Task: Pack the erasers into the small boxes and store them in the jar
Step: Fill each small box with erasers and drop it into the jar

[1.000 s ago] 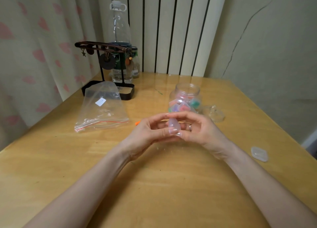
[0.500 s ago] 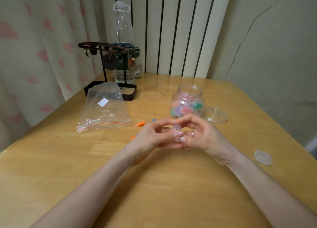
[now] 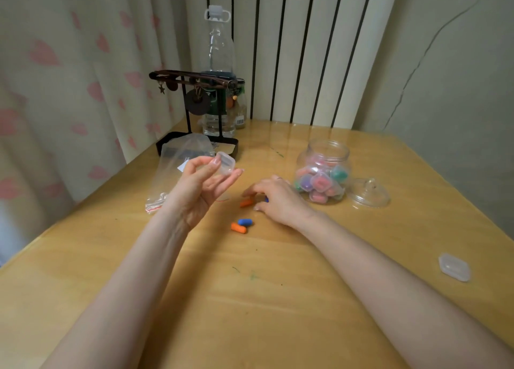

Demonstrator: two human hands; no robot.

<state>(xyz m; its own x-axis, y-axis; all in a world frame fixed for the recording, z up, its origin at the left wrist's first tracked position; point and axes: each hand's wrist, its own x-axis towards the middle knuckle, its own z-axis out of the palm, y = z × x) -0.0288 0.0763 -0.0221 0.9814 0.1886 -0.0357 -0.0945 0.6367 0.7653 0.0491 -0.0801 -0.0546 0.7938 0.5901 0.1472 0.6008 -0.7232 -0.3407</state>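
Erasers [image 3: 241, 225] lie on the surface [image 3: 278, 299]; left hand [image 3: 204, 186] grips a small box [image 3: 224, 165], right hand [image 3: 274, 199], at its three o'clock, reaches unclenched.

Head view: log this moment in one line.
left hand: holds open small box | right hand: reaching orange eraser | jar: lid off, part-filled

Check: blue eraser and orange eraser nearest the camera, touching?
Touching. The head view shows the blue eraser lying against the orange eraser, with no table visible between them where they meet.
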